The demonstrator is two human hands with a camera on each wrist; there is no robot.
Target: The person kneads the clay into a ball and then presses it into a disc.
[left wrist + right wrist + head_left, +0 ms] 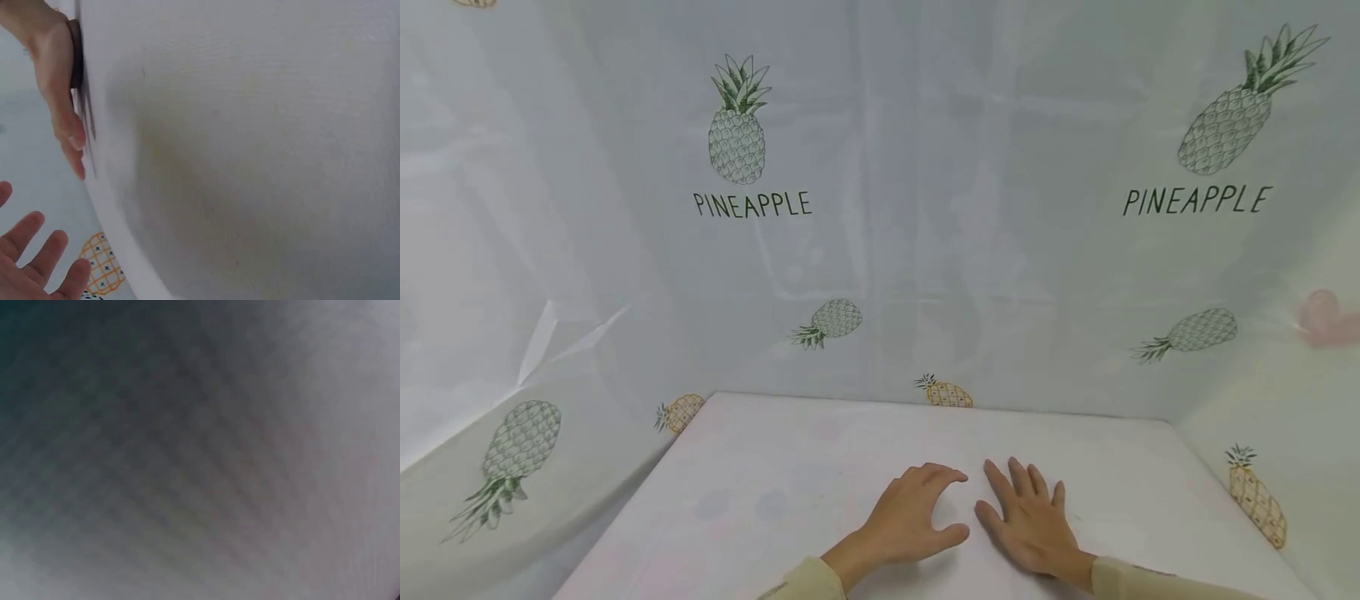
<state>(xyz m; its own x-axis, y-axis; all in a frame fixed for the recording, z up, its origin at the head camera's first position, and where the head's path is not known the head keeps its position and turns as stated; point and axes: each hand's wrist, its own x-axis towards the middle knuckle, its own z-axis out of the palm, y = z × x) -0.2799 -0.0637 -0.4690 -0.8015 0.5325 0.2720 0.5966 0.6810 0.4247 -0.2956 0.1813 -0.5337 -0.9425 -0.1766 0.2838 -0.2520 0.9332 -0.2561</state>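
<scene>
My left hand (912,517) is held above the white tabletop (760,467), thumb and fingers apart in a loose curve with nothing between them. Its fingers (47,253) appear at the lower left of the left wrist view. Beside it, my right hand (1032,518) lies palm down with fingers spread, low over the table. In the left wrist view a dark flat piece (76,53) shows between the right hand (55,75) and the tabletop. Only a blurred, shaded surface (206,456) fills the right wrist view.
A pale curtain (955,208) printed with pineapples surrounds the table at the back and both sides. Its left part (520,333) has creases and folds. The table's back edge (1037,412) meets the curtain.
</scene>
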